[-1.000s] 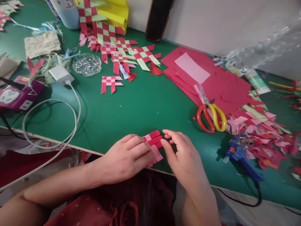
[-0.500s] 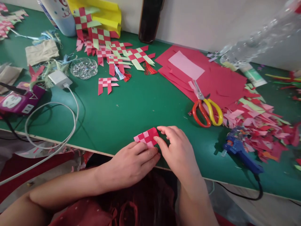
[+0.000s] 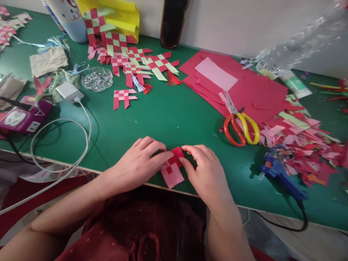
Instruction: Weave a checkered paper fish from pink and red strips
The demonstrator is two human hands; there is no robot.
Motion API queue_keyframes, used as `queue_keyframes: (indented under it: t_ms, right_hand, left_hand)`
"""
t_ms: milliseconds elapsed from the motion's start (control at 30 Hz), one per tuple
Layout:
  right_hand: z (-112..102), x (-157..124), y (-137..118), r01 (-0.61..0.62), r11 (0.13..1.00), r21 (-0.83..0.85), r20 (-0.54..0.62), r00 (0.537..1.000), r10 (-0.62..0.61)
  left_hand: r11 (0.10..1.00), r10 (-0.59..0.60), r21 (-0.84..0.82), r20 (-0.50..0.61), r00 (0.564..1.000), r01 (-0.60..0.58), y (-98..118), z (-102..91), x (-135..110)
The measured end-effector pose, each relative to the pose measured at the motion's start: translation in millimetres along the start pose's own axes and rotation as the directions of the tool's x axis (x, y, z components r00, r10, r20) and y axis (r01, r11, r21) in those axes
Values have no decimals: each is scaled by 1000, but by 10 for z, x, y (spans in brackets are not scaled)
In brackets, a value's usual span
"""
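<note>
Near edge: the weave lies left of the scissors and nearer, its pink ends just beside the brink of the desk.
Open room: bare green spreads left of the scissors; scraps and glue gun crowd the right.
Right hand: thumb and forefinger clamped on the weave's right side.
Left hand: digits on the weave's upper left; cannot tell if they pinch.
Changed: half a second ago the left hand covered the lower part; now it sits higher, pink ends exposed.
Surface: red sheets beyond the scissors.
Room: pale wall behind those.
</note>
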State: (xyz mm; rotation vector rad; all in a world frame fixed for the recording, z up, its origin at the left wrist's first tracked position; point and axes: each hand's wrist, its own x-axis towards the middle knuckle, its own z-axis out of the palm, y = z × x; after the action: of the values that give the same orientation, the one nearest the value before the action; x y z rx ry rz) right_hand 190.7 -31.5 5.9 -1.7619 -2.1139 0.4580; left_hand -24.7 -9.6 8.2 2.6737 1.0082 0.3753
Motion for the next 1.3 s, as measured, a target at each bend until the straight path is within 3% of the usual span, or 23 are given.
queue_keyframes:
  t_ms: [167,400,700,867,967,1067,1300]
  right_hand:
    - [-1,0,1,6,1000,-6,-6,1000,-6]
    - [14,-5,21,9,1000,-4,-7,1000,-9]
    - [15,-13,0,14,1000,-23,-20,1000,-14]
    - [13,-32,1,28,1000,2,-59,998,-28]
    - [3,-115,2,98,995,34,-176,980,-91]
    - [3,-264,-20,159,987,7,-253,955,-153]
    - [97,-471,-172,30,995,-96,-242,969,-53]
  left_hand:
    - [1000,-25,8,71,997,24,-75,0,157]
    - [999,-44,-6,124,991,45,-62,-18,176]
    - [998,-40,-40,92,995,44,-73,-11,165]
    - [991,87,-96,-51,995,-92,-54,-35,-6]
    - [976,197,-80,-64,978,-202,-25,-10,-136]
    - [971,234,-48,-54,971,-236,0,39,-204]
    - [974,227,4,-52,972,-227,9,112,-206]
